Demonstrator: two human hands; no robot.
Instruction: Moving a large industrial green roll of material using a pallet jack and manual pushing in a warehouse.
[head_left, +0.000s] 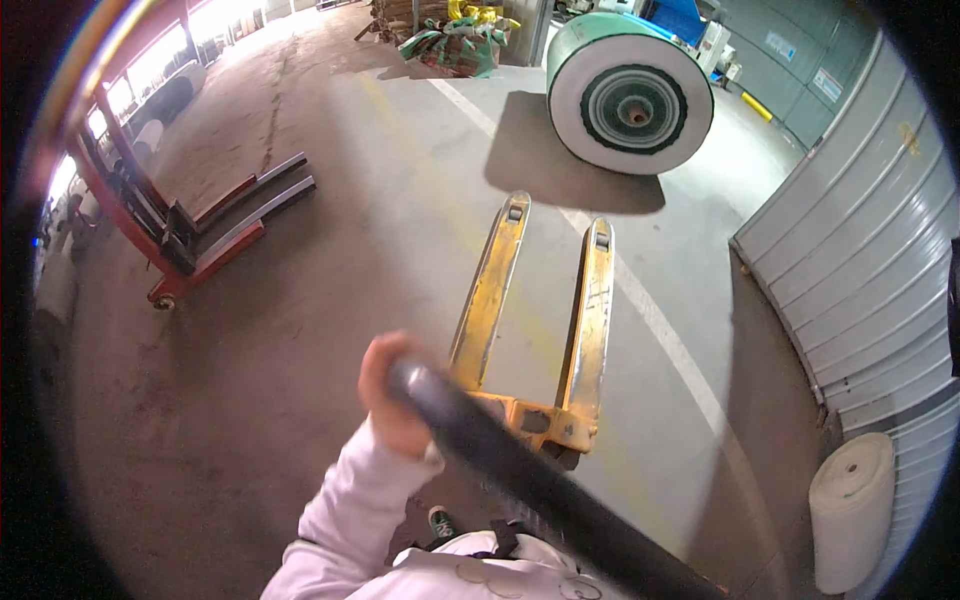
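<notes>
The left hand [395, 390], slightly blurred just left of the centre of the frame, has its fingers wrapped around the upper end of a thick black bar [520, 470], which slants down to the lower right edge. The right hand is out of view, so how its fingers stand cannot be told. Beyond the bar, at the middle of the frame, a yellow pallet truck [590, 320] stands on the floor [300, 330], its two worn forks pointing toward the top; whether the bar joins it is hidden. A white sleeve [345, 505] covers the left forearm, and a dark shoe [440, 522] shows beside the clothing at the bottom. At upper right of centre, ahead of the fork tips and apart from them, lies a large roll [632, 65] with a pale end and green wrapping. A white line [655, 325] curves along the floor past the right fork. At left stands a red lift [225, 255] with two forks; at lower right, a small white roll [852, 515] stands upright near a corrugated wall [850, 220].
</notes>
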